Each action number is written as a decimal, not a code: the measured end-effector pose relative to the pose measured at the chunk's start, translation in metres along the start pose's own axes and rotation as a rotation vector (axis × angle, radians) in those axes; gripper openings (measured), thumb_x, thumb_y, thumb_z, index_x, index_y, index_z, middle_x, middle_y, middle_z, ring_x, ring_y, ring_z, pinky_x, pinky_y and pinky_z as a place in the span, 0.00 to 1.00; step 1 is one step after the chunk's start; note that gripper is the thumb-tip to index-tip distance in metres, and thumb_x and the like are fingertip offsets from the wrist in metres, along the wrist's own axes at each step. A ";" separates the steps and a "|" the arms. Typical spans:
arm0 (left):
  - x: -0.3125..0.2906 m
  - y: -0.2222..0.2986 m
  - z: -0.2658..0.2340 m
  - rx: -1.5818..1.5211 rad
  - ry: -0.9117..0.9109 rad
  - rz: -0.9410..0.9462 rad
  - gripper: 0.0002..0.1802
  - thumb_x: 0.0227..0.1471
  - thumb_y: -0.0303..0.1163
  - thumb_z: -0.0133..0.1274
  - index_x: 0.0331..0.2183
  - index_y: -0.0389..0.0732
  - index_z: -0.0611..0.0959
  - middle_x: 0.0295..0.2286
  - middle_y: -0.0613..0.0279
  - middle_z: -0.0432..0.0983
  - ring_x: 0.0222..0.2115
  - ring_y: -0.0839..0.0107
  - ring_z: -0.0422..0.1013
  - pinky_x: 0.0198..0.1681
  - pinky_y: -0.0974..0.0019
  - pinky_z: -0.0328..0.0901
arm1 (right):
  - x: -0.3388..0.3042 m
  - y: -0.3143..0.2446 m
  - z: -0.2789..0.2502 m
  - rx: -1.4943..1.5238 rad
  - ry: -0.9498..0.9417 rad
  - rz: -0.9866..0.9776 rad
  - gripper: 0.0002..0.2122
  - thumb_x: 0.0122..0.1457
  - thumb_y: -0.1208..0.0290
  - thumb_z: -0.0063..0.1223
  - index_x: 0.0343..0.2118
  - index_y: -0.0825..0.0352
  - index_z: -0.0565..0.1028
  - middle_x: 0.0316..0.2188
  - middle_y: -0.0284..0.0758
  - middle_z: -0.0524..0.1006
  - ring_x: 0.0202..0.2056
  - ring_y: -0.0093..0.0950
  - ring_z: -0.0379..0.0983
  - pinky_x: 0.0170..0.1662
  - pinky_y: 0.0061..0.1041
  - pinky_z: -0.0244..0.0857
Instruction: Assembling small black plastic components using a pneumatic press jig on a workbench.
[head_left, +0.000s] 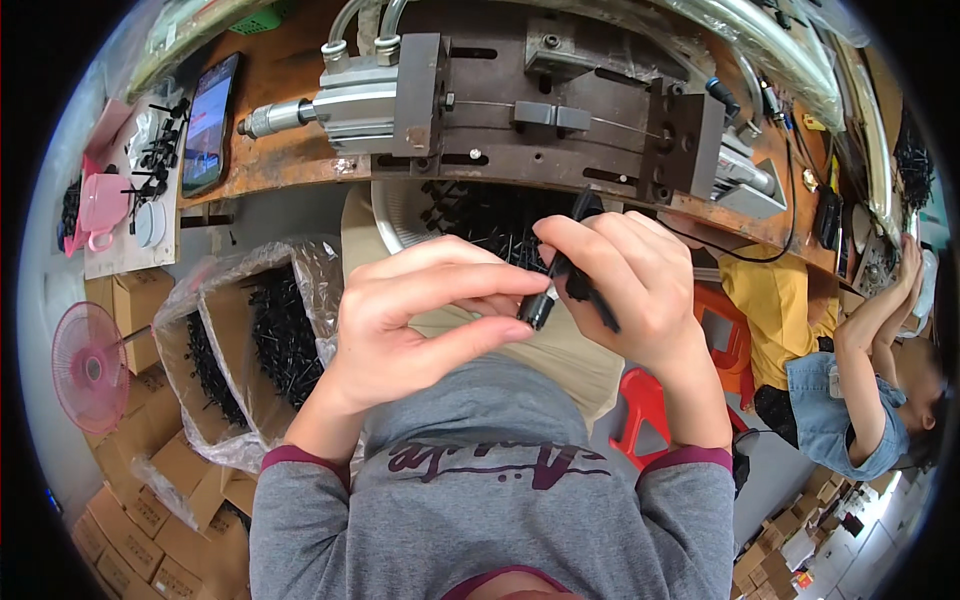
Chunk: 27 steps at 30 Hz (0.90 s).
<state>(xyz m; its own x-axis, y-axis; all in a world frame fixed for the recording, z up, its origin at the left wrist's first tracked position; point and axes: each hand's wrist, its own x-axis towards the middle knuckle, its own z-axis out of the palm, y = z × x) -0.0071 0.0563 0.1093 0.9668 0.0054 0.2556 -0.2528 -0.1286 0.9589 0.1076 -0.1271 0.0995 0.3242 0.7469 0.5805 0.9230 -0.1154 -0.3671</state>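
My left hand (420, 315) pinches the end of a small black cylindrical plastic part (537, 312) between thumb and fingertips, in front of my chest. My right hand (640, 285) is closed around slim black plastic pieces (600, 300) that stick out above and below its fingers. Both hands meet at the cylindrical part; whether it is joined to the pieces in my right hand I cannot tell. Just beyond my hands, a white basket (385, 215) on my lap holds many black parts (480, 215).
A metal clamping fixture (560, 115) with air cylinders sits on the wooden bench (280, 160) ahead. Left are a phone (210, 125), a pink cup (104, 205), a plastic-lined box (235, 400) of black parts and a pink fan (90, 368). A red stool (640, 405) and a co-worker (850, 400) are right.
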 end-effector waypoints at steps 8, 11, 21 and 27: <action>-0.005 -0.015 0.005 -0.140 0.001 -0.032 0.17 0.32 0.22 0.67 0.32 0.32 0.84 0.30 0.54 0.79 0.31 0.68 0.76 0.33 0.69 0.71 | -0.021 -0.002 0.012 -0.135 0.202 0.027 0.23 0.36 0.82 0.58 0.42 0.73 0.78 0.17 0.30 0.69 0.16 0.23 0.65 0.19 0.21 0.56; -0.003 -0.014 0.008 0.115 0.023 0.098 0.19 0.32 0.22 0.68 0.33 0.32 0.84 0.29 0.55 0.79 0.31 0.68 0.76 0.34 0.70 0.71 | -0.022 -0.006 0.012 -0.078 0.304 0.111 0.23 0.36 0.88 0.56 0.41 0.74 0.78 0.17 0.31 0.70 0.16 0.23 0.66 0.20 0.19 0.58; 0.041 -0.025 0.017 0.801 0.074 0.316 0.15 0.41 0.23 0.59 0.36 0.33 0.81 0.46 0.52 0.74 0.39 0.59 0.74 0.43 0.60 0.70 | -0.027 -0.023 -0.012 0.432 0.391 0.707 0.07 0.58 0.76 0.50 0.32 0.74 0.78 0.30 0.38 0.77 0.32 0.28 0.69 0.36 0.24 0.62; 0.052 -0.023 0.022 0.977 0.022 0.268 0.12 0.43 0.25 0.60 0.34 0.35 0.81 0.50 0.56 0.73 0.35 0.64 0.76 0.43 0.61 0.70 | -0.030 -0.027 -0.020 0.571 0.367 0.810 0.07 0.59 0.75 0.49 0.34 0.73 0.77 0.30 0.37 0.75 0.28 0.20 0.66 0.30 0.20 0.60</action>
<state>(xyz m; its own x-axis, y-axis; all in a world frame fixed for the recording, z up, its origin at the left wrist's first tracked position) 0.0501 0.0377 0.0977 0.8795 -0.1258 0.4589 -0.3098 -0.8834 0.3517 0.0775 -0.1598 0.1064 0.9306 0.3299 0.1585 0.1994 -0.0939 -0.9754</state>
